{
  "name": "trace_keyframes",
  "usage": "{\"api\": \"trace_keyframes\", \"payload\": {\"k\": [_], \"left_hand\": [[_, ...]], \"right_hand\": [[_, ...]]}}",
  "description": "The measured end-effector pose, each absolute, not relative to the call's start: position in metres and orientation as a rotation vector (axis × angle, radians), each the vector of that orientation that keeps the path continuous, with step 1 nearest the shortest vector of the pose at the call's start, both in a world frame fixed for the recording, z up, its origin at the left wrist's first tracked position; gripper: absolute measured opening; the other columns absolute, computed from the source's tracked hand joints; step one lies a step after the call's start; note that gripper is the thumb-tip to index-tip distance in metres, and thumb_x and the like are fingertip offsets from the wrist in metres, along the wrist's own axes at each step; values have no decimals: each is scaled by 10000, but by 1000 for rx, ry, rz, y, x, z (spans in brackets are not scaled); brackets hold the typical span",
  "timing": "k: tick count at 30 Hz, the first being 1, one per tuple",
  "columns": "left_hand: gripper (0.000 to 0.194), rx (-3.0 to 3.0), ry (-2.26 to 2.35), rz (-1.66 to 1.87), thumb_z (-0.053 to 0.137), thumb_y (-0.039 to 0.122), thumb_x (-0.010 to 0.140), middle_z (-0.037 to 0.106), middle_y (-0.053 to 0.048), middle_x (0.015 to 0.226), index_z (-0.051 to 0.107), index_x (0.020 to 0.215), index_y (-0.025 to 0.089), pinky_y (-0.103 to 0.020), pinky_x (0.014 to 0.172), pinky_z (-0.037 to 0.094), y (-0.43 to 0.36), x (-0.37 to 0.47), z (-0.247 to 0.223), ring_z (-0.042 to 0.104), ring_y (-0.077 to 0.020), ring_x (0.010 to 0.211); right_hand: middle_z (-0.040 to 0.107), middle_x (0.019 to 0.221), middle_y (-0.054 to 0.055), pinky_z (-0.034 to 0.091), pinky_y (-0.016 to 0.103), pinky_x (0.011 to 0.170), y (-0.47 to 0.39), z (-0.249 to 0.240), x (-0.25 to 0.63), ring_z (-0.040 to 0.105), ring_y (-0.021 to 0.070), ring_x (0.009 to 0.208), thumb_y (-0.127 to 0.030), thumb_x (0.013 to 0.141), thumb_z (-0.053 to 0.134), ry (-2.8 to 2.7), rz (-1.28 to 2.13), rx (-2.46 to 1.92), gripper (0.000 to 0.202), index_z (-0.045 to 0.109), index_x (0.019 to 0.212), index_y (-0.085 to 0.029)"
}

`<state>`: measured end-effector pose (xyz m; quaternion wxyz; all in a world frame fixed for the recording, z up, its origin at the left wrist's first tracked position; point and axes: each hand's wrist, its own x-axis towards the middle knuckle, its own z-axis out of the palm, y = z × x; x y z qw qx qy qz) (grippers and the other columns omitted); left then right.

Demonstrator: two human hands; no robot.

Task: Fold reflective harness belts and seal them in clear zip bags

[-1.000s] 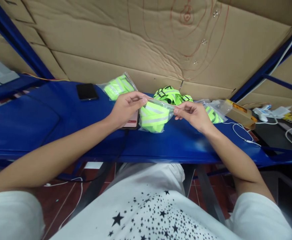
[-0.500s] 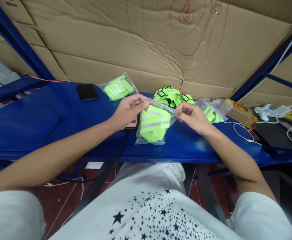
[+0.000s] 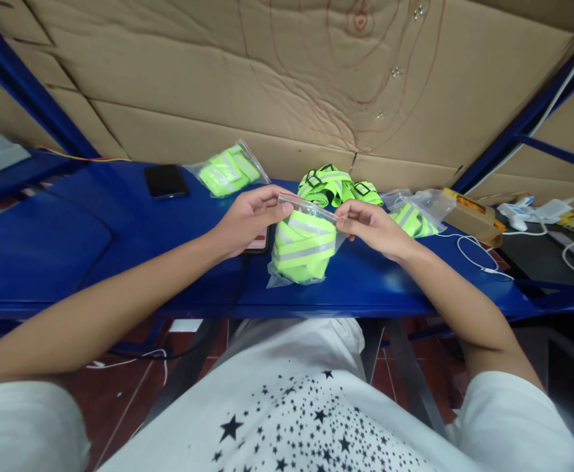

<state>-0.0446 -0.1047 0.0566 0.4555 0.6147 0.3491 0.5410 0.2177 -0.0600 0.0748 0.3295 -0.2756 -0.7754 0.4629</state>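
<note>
A clear zip bag [image 3: 277,278] hangs between my hands near the table's front edge. Inside it lies a folded neon yellow-green strap [image 3: 304,252] with silvery reflective stripes. My left hand [image 3: 256,216] pinches the bag's top left corner between thumb and fingers. At the top right end of the red-edged zip strip, my right hand [image 3: 369,226] is closed on the bag too. Behind the bag, loose neon straps with black buckles [image 3: 327,185] lie in a heap. A phone with a lit screen [image 3: 258,241] is partly hidden by my left hand.
On the blue table [image 3: 134,229], a dark phone [image 3: 165,181] and a filled zip bag [image 3: 227,172] lie at the back left. Another bag of neon strap [image 3: 414,216] rests at the right, beside a cardboard box [image 3: 473,219] and white cables [image 3: 468,252]. Cardboard [image 3: 193,78] walls the back.
My right hand has shifted slightly left along the bag's top, closer to my left hand. Both hands keep their hold, and the view has moved a little.
</note>
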Motion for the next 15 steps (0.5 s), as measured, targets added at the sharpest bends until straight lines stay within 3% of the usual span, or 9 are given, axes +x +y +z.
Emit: {"api": "trace_keyframes", "payload": {"k": [6, 15], "left_hand": [[457, 1522, 836, 1202, 899, 430, 760, 785, -85, 1137, 767, 1134, 202, -340, 971, 599, -112, -43, 61, 732, -269, 1118], [525, 1566, 803, 1146, 914, 414, 745, 762, -109, 1234, 760, 1195, 194, -385, 1080, 553, -109, -45, 60, 686, -291, 1236]], "right_hand": [[508, 651, -54, 310, 224, 554, -58, 74, 220, 407, 81, 590, -385, 832, 779, -2032, 1189, -699, 281, 605, 786, -170], [548, 682, -39, 317, 230, 573, -59, 75, 218, 425, 83, 600, -347, 828, 749, -2046, 1249, -707, 216, 653, 840, -153]]}}
